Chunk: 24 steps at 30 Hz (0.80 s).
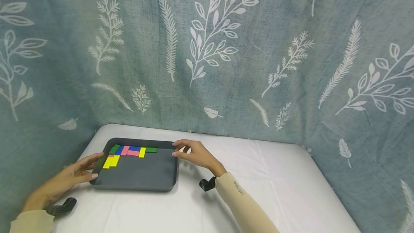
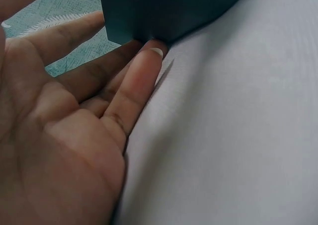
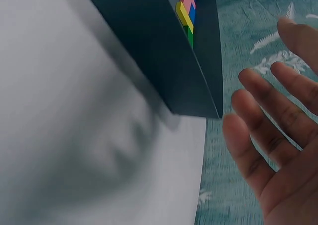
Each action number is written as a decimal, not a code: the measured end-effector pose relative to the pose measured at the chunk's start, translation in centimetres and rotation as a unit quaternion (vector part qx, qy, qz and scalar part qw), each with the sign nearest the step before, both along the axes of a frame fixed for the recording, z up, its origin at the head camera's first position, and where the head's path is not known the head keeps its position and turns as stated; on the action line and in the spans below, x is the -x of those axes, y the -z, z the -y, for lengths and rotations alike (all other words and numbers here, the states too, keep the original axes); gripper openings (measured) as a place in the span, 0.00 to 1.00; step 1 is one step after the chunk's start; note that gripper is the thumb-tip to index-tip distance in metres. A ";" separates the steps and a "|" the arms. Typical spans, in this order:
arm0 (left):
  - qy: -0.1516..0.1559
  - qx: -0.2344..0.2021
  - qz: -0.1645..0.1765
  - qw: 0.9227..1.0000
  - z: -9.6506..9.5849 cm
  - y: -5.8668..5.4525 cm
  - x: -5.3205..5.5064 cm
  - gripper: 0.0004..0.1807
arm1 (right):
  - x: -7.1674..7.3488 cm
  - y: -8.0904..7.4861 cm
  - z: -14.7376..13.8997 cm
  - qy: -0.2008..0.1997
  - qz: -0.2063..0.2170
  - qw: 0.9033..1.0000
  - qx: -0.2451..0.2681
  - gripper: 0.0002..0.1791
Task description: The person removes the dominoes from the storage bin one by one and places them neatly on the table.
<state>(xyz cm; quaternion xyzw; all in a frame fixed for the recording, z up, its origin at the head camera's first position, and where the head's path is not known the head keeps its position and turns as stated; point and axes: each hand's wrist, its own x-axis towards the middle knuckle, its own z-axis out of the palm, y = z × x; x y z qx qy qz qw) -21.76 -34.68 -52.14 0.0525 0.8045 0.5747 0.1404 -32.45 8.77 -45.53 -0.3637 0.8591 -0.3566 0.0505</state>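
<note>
while left hand (image 1: 73, 173) touches tray (image 1: 137, 176), right (image 1: 198, 154) hovers.

The left wrist view crops the tray (image 2: 164, 11), whose wall partly hides the blocks (image 3: 185, 17) in the right wrist view. The head view crops both sleeves (image 1: 242, 200).

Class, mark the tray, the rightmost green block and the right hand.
Tray (image 1: 139, 175): head view, on its bare bottom.
Rightmost green block (image 1: 151, 150): head view, middle of its top.
Right hand (image 1: 199, 154): head view, middle of the hand.
</note>
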 end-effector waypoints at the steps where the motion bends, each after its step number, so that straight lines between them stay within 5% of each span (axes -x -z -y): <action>1: -0.001 0.002 0.000 1.000 0.0 0.0 0.0 0.41 | 0.0 0.0 0.4 -0.004 0.000 1.000 0.000 0.20; 12: -0.007 0.005 0.011 1.000 0.3 -0.1 0.2 0.42 | 0.6 0.6 4.2 -0.049 0.023 0.999 0.000 0.20; 24: -0.008 0.005 0.017 1.000 0.1 0.1 0.1 0.43 | 1.3 1.3 7.6 -0.025 0.041 0.998 -0.048 0.26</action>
